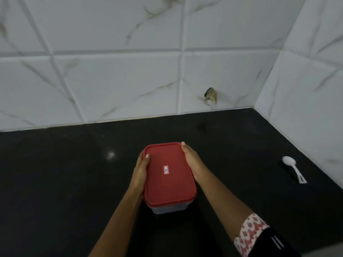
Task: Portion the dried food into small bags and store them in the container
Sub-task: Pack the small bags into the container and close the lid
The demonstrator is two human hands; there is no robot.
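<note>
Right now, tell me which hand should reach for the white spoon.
Probably the right hand: the spoon lies on the counter to its right; the left hand is across the container.

We see a red lid (169,175) of smooth plastic with a soft, half-matt sheen, and under it a box (168,208) of clear, faintly cloudy plastic. The small sticker (166,170) on the lid looks like paper. The counter (65,173) reads to us as polished black stone, smooth, with one bright spot of reflected light. The tiles (120,80) are white, glazed and marble-veined, smooth with a mild shine; a chip (211,94) in one shows a rough, dull brown break. The spoon (294,168) is white plastic, smooth and slightly shiny. The sleeve (249,234) is cloth — matt, printed red on white.
</note>
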